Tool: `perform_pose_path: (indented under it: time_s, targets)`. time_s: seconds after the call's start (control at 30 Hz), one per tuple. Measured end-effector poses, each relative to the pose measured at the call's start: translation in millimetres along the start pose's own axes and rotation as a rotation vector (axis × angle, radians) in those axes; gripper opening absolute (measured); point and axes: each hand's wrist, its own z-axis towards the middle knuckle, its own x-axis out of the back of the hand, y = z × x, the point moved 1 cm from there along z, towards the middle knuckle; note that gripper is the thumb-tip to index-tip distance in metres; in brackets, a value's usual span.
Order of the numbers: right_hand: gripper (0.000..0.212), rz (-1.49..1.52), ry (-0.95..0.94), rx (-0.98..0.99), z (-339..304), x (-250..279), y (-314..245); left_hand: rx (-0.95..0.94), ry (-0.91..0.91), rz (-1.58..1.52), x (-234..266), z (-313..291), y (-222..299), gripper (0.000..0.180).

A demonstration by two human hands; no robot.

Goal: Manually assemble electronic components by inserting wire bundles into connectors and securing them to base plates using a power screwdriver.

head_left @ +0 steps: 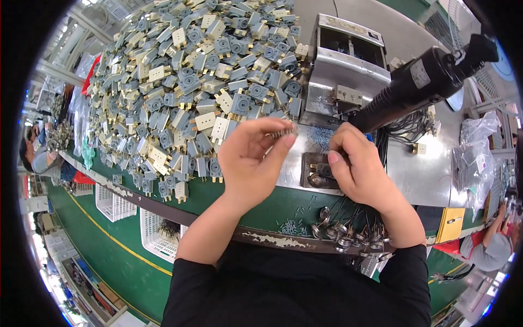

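Between the thumb and fingertips of my left hand is a small coiled metal spring; this hand hovers in front of the heap of grey and cream plastic parts. My right hand is curled closed beside a dark metal fixture, thumb and fingers together over its right side. Whatever those fingers hold, if anything, is hidden. A part with a round metal piece sits in the fixture. Above my right hand a black electric screwdriver slants down, its tip partly hidden.
A large heap of grey and cream socket-like parts covers the left bench. Behind the fixture are small screws and a metal machine. Loose screws and round metal pieces with wires lie at the near edge. White crates stand below.
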Motion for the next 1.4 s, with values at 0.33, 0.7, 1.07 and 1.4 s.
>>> perform_pose_path:
  time_s: [0.33,0.7,1.07,1.4]
  targets:
    - [0.022,-0.485,-0.288,0.015,31.3,-22.7,-4.1,0.388,-0.029,0.002,21.4,24.3,4.6,0.024]
    - [0.020,-0.073,-0.019,0.035,48.4,-9.9,-12.4,0.455,-0.189,-0.169,25.5,34.5,0.8,0.026]
    - [0.012,0.016,-0.006,-0.076,50.6,-11.2,-17.2,0.424,-0.223,-0.210,28.5,31.6,-8.9,0.025]
    - [0.024,0.045,-0.009,-0.114,48.1,-22.3,-14.0,0.125,-0.110,-0.254,24.0,11.1,-19.1,0.029]
